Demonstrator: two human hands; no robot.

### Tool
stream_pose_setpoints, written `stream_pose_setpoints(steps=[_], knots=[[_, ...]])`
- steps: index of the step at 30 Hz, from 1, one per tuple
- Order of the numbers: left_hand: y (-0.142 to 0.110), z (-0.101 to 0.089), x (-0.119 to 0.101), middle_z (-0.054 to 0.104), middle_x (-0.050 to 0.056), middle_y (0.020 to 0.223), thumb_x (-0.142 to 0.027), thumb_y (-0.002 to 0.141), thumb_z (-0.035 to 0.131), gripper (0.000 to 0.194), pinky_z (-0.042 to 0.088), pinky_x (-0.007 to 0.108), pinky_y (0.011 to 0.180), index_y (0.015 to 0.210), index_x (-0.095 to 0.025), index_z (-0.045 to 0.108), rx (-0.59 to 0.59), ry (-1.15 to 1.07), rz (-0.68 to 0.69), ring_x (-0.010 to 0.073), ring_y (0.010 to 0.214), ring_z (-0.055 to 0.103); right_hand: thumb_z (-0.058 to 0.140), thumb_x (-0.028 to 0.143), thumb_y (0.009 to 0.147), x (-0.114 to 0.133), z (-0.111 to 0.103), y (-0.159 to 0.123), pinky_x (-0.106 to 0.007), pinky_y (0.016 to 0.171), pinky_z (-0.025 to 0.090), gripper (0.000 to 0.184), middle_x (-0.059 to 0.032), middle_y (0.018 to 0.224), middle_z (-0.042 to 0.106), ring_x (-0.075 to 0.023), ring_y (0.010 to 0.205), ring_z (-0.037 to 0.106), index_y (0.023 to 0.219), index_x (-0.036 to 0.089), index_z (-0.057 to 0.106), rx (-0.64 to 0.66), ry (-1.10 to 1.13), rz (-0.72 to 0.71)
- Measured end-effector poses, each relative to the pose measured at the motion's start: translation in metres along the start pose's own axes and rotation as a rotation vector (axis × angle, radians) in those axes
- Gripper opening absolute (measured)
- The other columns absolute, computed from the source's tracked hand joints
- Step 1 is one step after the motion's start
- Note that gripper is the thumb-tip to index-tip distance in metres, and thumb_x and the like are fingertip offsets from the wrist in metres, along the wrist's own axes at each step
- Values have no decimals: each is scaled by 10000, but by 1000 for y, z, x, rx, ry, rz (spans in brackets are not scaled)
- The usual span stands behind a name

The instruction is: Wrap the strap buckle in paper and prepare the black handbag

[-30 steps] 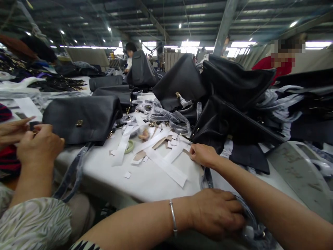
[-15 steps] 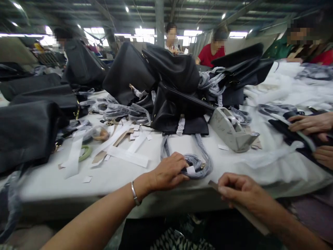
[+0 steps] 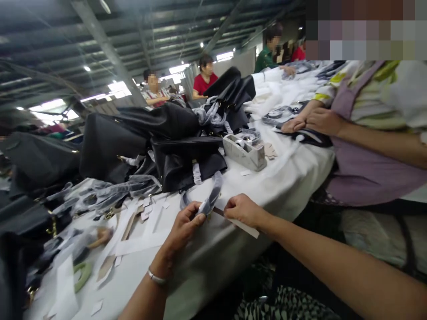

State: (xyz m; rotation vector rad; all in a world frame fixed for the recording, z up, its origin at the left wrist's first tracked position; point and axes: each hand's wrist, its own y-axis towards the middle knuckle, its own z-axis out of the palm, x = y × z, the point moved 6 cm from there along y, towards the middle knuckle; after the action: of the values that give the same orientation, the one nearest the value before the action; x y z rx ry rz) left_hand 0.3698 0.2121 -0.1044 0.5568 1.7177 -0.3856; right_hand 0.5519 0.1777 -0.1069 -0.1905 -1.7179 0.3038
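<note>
- since the earlier frame, the left hand (image 3: pixel 182 226) has raised the film-wrapped bag strap (image 3: pixel 209 203) off the desk (image 3: pixel 207 262), and the right hand (image 3: pixel 243 211) has come in just beside it with a paper strip (image 3: pixel 242 223).
- the left fingers (image 3: pixel 196 217) are clenched on the strap, close to a small gold fitting that they partly hide.
- the right fingers (image 3: pixel 231 205) are closed on the strip, and its far end reaches the strap.
- the strap is held just above the desk, near its edge, and a loop of it runs back toward the black leather handbags (image 3: pixel 190 162) heaped further along.
- as things stand, the strip is not wound around the strap, and other wrapped straps (image 3: pixel 133 184) lie loose by the bags.
- paper offcuts (image 3: pixel 145 212) and a green tape roll (image 3: pixel 82 274) remain on the desk, with a grey tape dispenser (image 3: pixel 243 153) further along.
- a co-worker's hands (image 3: pixel 315 121) work separately across the desk.
</note>
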Motion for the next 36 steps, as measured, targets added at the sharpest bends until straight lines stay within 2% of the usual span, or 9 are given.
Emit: stream_pose_setpoints(steps=[4, 7, 11, 21, 24, 29, 31, 33, 36], knots=[[0, -3, 7, 621, 37, 880, -461, 778, 700, 373, 401, 216, 676, 975, -156, 614, -56, -66, -55, 153, 759, 527, 617, 210, 691, -9, 3, -8, -185, 359, 348, 100, 47, 449, 542, -97, 376, 481, 645, 177, 534, 20, 161, 63], [-1, -3, 9, 643, 35, 898, -436, 776, 713, 365, 400, 211, 685, 998, -160, 622, -88, -95, -86, 149, 759, 540, 646, 211, 673, -17, 9, -13, -183, 338, 331, 127, 40, 465, 559, -97, 369, 479, 640, 175, 529, 57, 256, 53], [-1, 0, 7, 653, 39, 906, -425, 785, 707, 353, 402, 211, 698, 1002, -158, 627, -84, -119, -81, 145, 761, 540, 646, 171, 628, -20, 14, -11, -178, 345, 313, 101, 49, 437, 536, -81, 357, 438, 616, 170, 546, 2, 258, -9], [-1, 6, 1, 618, 49, 916, -463, 773, 696, 388, 431, 246, 743, 997, -155, 621, -27, -26, -58, 180, 822, 543, 611, 194, 621, -16, 27, 0, -201, 394, 308, 75, 48, 462, 508, -87, 407, 426, 612, 167, 542, -3, 302, 13], [-2, 6, -5, 615, 52, 969, -460, 797, 674, 358, 425, 270, 836, 1000, -169, 630, -42, 87, 21, 203, 917, 551, 649, 214, 613, -14, 24, -4, -205, 461, 356, 101, 35, 528, 549, -93, 479, 462, 644, 150, 576, 17, 274, -13], [-2, 7, -10, 598, 75, 1048, -446, 829, 639, 317, 383, 314, 930, 992, -174, 638, -3, 268, 127, 233, 1018, 532, 688, 248, 616, 1, 24, -8, -234, 709, 451, 161, 19, 687, 624, -119, 677, 548, 718, 142, 622, 145, 302, -223], [-2, 6, -9, 588, 70, 1010, -466, 829, 632, 326, 388, 318, 907, 975, -175, 627, -11, 302, 151, 229, 985, 529, 689, 269, 619, -3, 24, -8, -222, 607, 441, 172, 32, 629, 590, -104, 587, 509, 715, 147, 614, 126, 242, -185], [-2, 6, -9, 574, 66, 999, -491, 820, 633, 346, 392, 320, 894, 955, -173, 620, -20, 320, 185, 224, 965, 525, 683, 281, 622, -9, 25, -7, -204, 465, 374, 173, 49, 566, 538, -80, 475, 431, 697, 154, 593, 106, 172, -106], [-2, 7, -8, 569, 65, 989, -522, 807, 636, 387, 405, 315, 874, 961, -168, 618, -22, 309, 199, 220, 949, 525, 669, 272, 625, -14, 26, -6, -194, 392, 304, 158, 57, 528, 500, -70, 423, 390, 691, 157, 583, 88, 143, -42]])
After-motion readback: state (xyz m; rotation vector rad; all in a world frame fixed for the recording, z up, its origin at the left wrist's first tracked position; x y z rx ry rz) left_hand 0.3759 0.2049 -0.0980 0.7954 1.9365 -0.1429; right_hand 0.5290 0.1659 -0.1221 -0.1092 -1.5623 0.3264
